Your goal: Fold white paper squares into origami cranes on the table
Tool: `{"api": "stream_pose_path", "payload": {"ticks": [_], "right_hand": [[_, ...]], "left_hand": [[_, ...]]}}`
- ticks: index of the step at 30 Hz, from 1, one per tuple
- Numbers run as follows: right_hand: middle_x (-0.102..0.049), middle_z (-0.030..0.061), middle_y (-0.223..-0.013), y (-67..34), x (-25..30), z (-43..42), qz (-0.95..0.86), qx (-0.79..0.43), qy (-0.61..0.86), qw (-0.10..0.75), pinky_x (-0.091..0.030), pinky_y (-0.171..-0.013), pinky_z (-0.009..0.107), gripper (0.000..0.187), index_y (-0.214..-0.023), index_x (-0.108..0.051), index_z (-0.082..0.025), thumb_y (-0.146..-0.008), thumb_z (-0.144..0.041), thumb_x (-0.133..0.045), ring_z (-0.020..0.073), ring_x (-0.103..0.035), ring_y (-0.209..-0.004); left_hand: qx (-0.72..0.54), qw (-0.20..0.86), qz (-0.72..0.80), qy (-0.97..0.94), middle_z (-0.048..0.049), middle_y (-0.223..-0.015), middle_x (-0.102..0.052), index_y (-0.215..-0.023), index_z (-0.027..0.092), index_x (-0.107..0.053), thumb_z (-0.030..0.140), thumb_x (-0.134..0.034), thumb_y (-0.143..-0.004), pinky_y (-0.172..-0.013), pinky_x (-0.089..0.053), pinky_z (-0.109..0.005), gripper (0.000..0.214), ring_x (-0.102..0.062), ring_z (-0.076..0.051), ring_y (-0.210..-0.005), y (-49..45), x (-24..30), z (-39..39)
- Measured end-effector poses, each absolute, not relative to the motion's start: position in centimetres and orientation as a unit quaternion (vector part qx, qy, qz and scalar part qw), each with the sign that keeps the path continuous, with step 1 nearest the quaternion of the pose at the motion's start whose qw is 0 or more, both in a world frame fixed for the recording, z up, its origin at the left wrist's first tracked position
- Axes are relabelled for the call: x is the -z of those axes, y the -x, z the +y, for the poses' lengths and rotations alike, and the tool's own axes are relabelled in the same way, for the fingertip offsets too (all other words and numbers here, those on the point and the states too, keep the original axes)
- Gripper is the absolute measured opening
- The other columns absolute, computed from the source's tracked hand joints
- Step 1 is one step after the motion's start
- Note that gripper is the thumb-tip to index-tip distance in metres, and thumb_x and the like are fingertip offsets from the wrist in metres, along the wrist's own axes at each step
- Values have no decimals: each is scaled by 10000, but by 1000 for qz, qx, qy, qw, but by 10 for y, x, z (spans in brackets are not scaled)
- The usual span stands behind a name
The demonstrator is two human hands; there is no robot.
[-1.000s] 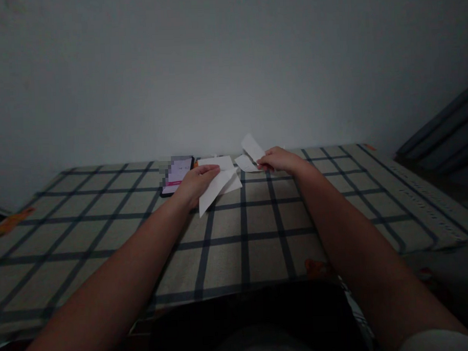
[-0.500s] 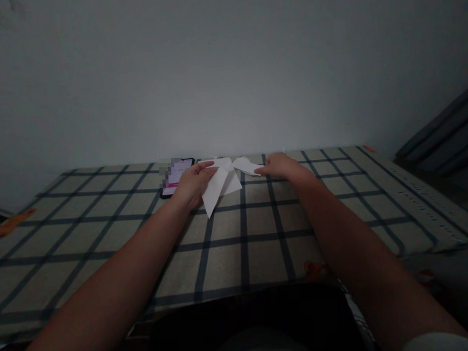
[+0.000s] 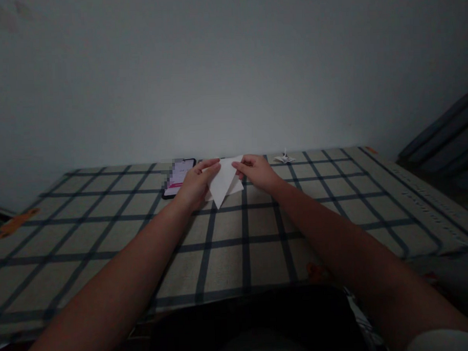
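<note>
A white folded sheet of paper (image 3: 222, 188) is held up between both hands near the far side of the table, with a pointed corner aimed down toward me. My left hand (image 3: 198, 183) pinches its left edge between thumb and fingers. On the opposite edge, my right hand (image 3: 257, 170) grips the paper with the thumb in front and the fingers curled behind. Another white layer of paper shows behind and below the pointed corner; whether it is part of the same sheet I cannot tell.
A phone with a lit screen (image 3: 176, 182) lies just left of my left hand. To the right, near the wall, sits a small folded white paper figure (image 3: 284, 157). A checked cloth (image 3: 229, 252) covers the table, which meets a plain wall (image 3: 230, 78).
My right hand has moved left and now grips the right side of the paper. The small paper figure it was covering has come into view. The paper's point has shifted slightly right.
</note>
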State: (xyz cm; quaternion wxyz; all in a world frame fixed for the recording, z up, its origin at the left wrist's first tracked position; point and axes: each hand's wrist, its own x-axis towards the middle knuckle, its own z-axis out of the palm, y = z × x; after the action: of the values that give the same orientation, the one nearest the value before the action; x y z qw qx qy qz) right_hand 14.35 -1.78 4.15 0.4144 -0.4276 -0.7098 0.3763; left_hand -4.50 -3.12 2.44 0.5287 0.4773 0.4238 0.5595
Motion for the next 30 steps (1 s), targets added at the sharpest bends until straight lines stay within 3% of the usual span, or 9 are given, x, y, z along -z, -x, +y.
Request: {"api": "stream_pose_path", "payload": {"ticks": [4,10,15,19,21,25,30], "right_hand": [[-600,29,-723,-150,-39,-8,-642,-430,446,451,-375,-527,223,348,-757,-514,-191,-937,-485,-466,103,-529,-600],[-557,-2,-733,-151,-33,-1,-614,-445,437,483,-352,-486,207,364,-833,-451,-216,-955,-552,-383,85,-502,-550],[-519,-71,-676,-143,-34,-10,-646,-382,386,537,-363,-469,184,305,-964,-420,-241,-894,-513,-539,70,-474,-491],[-589,-48,-733,-132,-34,-20,-652,-427,383,497,-380,-426,172,390,-1032,-381,-247,-867,-548,-565,94,-568,-530],[-587,-53,-707,-128,-33,-21,-636,-446,400,486,-406,-417,172,405,-1061,-355,-249,-855,-486,-610,116,-602,-550],[-614,-35,-759,-128,-31,-14,-597,-497,403,484,-487,-460,197,322,-1061,-370,-247,-830,-183,-585,133,-647,-616],[-647,-31,-755,-140,-30,-6,-591,-535,369,478,-490,-495,217,413,-1115,-424,-255,-773,-62,-553,129,-622,-592]], "left_hand": [[-529,566,420,-472,-72,-833,-721,-791,136,-680,408,-834,-630,-661,-513,-265,351,-644,-157,-700,48,-23,-32],[-500,567,419,-503,-89,-862,-728,-865,133,-708,433,-840,-618,-684,-508,-305,410,-645,-175,-695,46,-24,-36],[-568,470,439,-514,-68,-872,-721,-893,150,-689,461,-840,-586,-683,-477,-314,462,-632,-190,-714,45,-27,-37],[-532,322,480,-619,19,-639,-572,-653,173,-574,433,-821,-622,-580,-373,-252,360,-504,-127,-601,48,-30,-40],[-513,272,472,-663,39,-587,-493,-582,181,-506,408,-817,-633,-557,-333,-241,388,-442,-110,-573,48,-30,-41],[-536,255,442,-673,37,-593,-496,-574,181,-489,380,-828,-621,-564,-342,-239,396,-453,-114,-587,49,-26,-39],[-626,331,423,-565,0,-739,-635,-788,173,-604,428,-784,-700,-593,-424,-238,324,-559,-130,-639,52,-20,-27]]}}
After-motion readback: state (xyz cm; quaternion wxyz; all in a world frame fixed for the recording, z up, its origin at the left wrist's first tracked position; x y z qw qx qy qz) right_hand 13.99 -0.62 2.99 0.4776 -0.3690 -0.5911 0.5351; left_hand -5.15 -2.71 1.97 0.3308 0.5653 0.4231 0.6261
